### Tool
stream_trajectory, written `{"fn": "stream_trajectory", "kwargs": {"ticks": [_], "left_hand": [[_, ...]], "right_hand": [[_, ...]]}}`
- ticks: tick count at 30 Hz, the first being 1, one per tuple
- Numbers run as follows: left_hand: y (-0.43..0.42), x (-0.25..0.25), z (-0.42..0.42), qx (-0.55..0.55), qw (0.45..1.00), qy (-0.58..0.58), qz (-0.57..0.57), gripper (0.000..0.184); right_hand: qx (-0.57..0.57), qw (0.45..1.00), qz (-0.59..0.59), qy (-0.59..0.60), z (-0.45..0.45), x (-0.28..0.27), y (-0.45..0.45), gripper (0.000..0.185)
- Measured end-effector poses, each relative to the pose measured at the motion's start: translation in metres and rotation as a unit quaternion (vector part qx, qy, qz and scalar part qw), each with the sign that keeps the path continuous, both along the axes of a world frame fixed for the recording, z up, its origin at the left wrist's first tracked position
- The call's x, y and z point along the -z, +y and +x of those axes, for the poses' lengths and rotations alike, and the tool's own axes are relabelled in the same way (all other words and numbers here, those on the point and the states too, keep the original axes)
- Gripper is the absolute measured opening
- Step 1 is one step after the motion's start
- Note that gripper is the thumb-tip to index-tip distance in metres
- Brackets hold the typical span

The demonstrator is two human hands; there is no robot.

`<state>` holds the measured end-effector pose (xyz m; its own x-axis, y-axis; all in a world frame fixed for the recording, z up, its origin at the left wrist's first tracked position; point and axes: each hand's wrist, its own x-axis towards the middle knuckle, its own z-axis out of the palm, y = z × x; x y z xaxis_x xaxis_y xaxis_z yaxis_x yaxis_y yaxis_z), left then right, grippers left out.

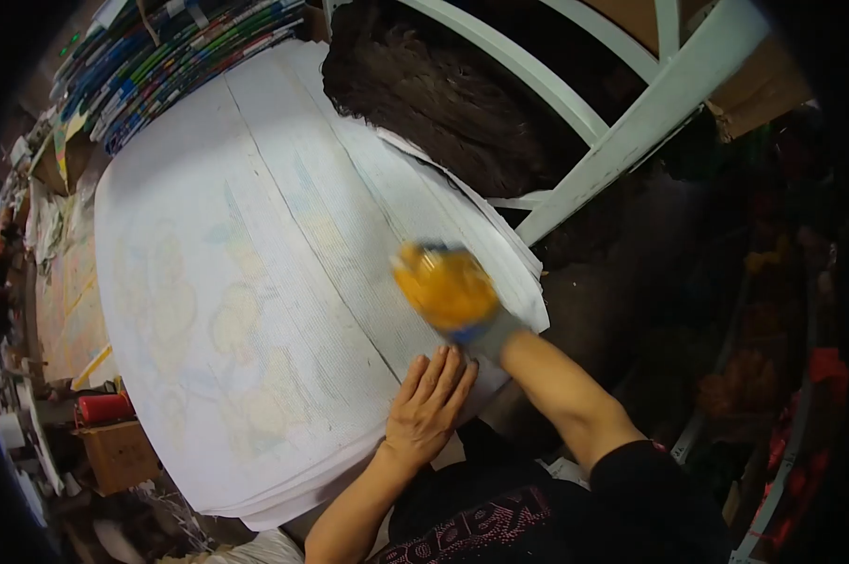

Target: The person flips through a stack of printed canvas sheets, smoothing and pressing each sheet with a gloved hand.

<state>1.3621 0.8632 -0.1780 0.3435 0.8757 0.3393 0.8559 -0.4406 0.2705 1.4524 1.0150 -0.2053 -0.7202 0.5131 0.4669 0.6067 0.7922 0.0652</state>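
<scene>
A broad stack of white ribbed sheets (283,273) lies in front of me, a faint coloured pattern showing through the top one. Long dark lines run across it. My left hand (426,406), bare, rests flat on the near edge of the sheets with its fingers stretched out. Above the right part of the stack is my right hand (446,289), in a yellow work glove with a grey cuff. Motion smears the glove, so its fingers, and whether they hold anything, cannot be made out.
A dark brown furry piece (443,99) lies at the stack's far side by a white metal frame (622,141). Folded colourful material (189,56) is piled at the far left. A cardboard box (119,458) and a red roll (105,407) stand left.
</scene>
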Motion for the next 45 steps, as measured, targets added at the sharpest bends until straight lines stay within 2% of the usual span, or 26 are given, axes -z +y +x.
{"fn": "stream_trajectory", "kwargs": {"ticks": [2, 3, 4, 6, 9, 10, 12, 13, 15, 19, 20, 21, 23, 24, 26, 27, 28, 29, 30, 33, 36, 38, 39, 40, 44, 45], "left_hand": [[-0.001, 0.006, 0.0, 0.006, 1.0, -0.008, 0.018, 0.039], [-0.002, 0.006, -0.002, 0.018, 1.0, 0.007, 0.016, 0.039], [-0.003, 0.006, -0.003, 0.03, 0.999, 0.023, 0.013, 0.039], [0.0, 0.003, -0.003, 0.02, 1.0, 0.017, -0.002, 0.039], [0.003, 0.001, -0.001, -0.008, 1.0, 0.014, 0.0, 0.041], [0.003, 0.0, 0.0, -0.008, 1.0, 0.012, 0.009, 0.04], [0.002, 0.002, 0.002, -0.003, 0.998, 0.014, 0.066, 0.039], [-0.004, 0.006, 0.001, -0.004, 0.997, -0.022, 0.075, 0.037], [-0.007, 0.011, 0.001, -0.036, 0.992, -0.075, 0.096, 0.033], [-0.004, 0.005, 0.001, -0.039, 0.994, -0.051, 0.091, 0.029], [-0.004, 0.007, 0.002, -0.039, 0.993, -0.052, 0.102, 0.028], [-0.005, 0.008, 0.002, -0.039, 0.992, -0.052, 0.112, 0.028], [-0.008, 0.007, 0.001, -0.033, 0.993, -0.041, 0.101, 0.027], [-0.009, 0.006, 0.002, -0.032, 0.994, -0.031, 0.097, 0.026], [-0.014, 0.008, 0.002, -0.029, 0.995, -0.018, 0.096, 0.025], [-0.017, 0.009, 0.002, -0.026, 0.995, -0.001, 0.096, 0.025], [-0.017, 0.009, 0.0, -0.021, 0.996, -0.002, 0.083, 0.024], [-0.017, 0.009, 0.0, -0.016, 0.997, -0.002, 0.076, 0.024], [-0.015, 0.008, 0.0, -0.021, 0.996, -0.003, 0.088, 0.024], [-0.014, 0.01, -0.002, -0.014, 0.995, 0.002, 0.097, 0.023], [-0.015, 0.018, 0.001, -0.019, 0.993, -0.016, 0.119, 0.02], [-0.016, 0.017, -0.001, -0.015, 0.993, -0.024, 0.115, 0.019], [-0.015, 0.017, -0.002, -0.014, 0.993, -0.032, 0.114, 0.017], [-0.015, 0.018, -0.002, -0.01, 0.993, -0.043, 0.109, 0.016], [-0.016, 0.012, -0.004, 0.01, 0.994, -0.036, 0.102, 0.015], [-0.016, 0.014, -0.004, 0.016, 0.994, -0.037, 0.105, 0.015]], "right_hand": [[-0.054, 0.998, -0.042, 0.003, 0.042, -0.025, -0.037, 0.019], [-0.108, 0.982, -0.147, 0.044, 0.058, -0.038, -0.046, 0.018], [-0.172, 0.968, -0.164, 0.082, 0.058, -0.045, -0.044, 0.015], [-0.096, 0.985, -0.129, -0.059, 0.039, -0.045, -0.026, 0.012], [0.011, 1.0, 0.013, -0.026, -0.018, -0.032, 0.015, 0.011], [0.011, 1.0, 0.011, -0.026, -0.016, -0.034, 0.019, 0.011], [-0.07, 0.997, -0.033, -0.004, -0.006, -0.041, 0.019, 0.013], [-0.079, 0.996, -0.008, -0.049, 0.02, -0.046, 0.002, 0.015], [-0.067, 0.982, -0.178, 0.011, 0.061, -0.047, -0.031, 0.019], [-0.057, 0.97, -0.229, 0.057, 0.1, -0.046, -0.076, 0.021], [-0.013, 0.955, -0.276, 0.109, 0.091, -0.07, -0.08, 0.022], [-0.012, 0.954, -0.279, 0.108, 0.084, -0.074, -0.082, 0.022], [-0.022, 0.982, -0.163, 0.093, 0.077, -0.075, -0.091, 0.022], [-0.063, 0.985, -0.152, 0.053, 0.077, -0.056, -0.095, 0.024], [-0.021, 0.983, -0.162, 0.078, 0.067, -0.042, -0.096, 0.022], [0.023, 0.978, -0.201, 0.04, 0.057, -0.04, -0.092, 0.023], [0.022, 0.988, -0.152, -0.014, 0.044, -0.04, -0.079, 0.027], [0.027, 0.975, -0.221, -0.012, 0.038, -0.029, -0.067, 0.03], [0.028, 0.975, -0.222, -0.009, 0.038, -0.028, -0.068, 0.03], [-0.01, 0.988, -0.151, 0.028, 0.04, -0.036, -0.072, 0.025], [0.005, 0.969, -0.18, 0.172, 0.057, -0.031, -0.107, 0.025], [0.054, 0.981, -0.174, 0.063, 0.043, -0.029, -0.095, 0.026], [0.02, 0.987, -0.157, 0.009, 0.029, -0.045, -0.075, 0.027], [0.033, 0.99, -0.103, 0.095, 0.024, 0.0, -0.071, 0.027], [0.021, 0.98, -0.157, 0.12, 0.041, -0.025, -0.088, 0.027], [0.071, 0.958, -0.212, 0.181, 0.05, -0.026, -0.109, 0.025]]}}
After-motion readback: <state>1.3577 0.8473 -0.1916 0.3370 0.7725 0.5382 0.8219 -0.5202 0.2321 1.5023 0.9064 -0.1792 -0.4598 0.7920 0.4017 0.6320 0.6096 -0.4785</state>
